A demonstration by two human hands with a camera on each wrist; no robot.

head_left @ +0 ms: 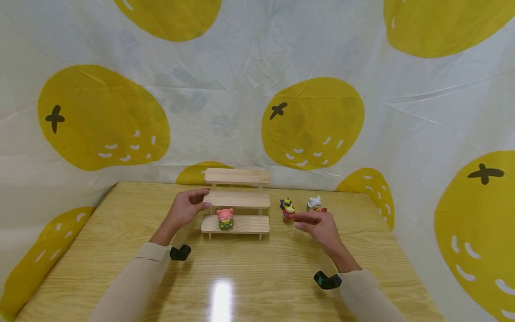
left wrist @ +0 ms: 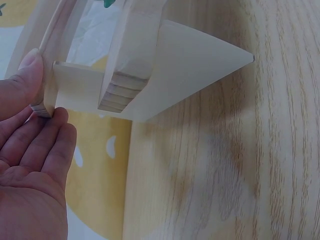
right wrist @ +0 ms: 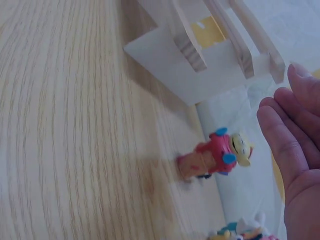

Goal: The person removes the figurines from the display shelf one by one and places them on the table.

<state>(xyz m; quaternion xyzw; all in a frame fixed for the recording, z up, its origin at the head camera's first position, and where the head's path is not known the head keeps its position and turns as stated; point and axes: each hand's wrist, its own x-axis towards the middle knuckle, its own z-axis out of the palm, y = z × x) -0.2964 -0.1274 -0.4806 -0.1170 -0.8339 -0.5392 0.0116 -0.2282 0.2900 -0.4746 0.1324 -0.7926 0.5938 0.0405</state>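
Note:
A three-tier wooden display stand [head_left: 237,200] stands toward the back of the table. My left hand [head_left: 186,209] pinches the left end of its middle shelf, thumb on one face and fingers under the other in the left wrist view. On the lowest shelf sits a pink figurine [head_left: 225,219] with a green lower body. My right hand [head_left: 322,229] is to the right of the stand, fingers nearly straight and nothing held. Closest to its fingertips is a red figurine [right wrist: 215,154] with a yellow head, upright on the table and apart from the hand in the right wrist view.
Behind the red figurine is a dark blue and yellow one [head_left: 285,202]. A white-topped figurine [head_left: 314,204] stands farther right, partly hidden by my right hand. A cloth backdrop [head_left: 225,112] with yellow fruit prints hangs along the table's back edge.

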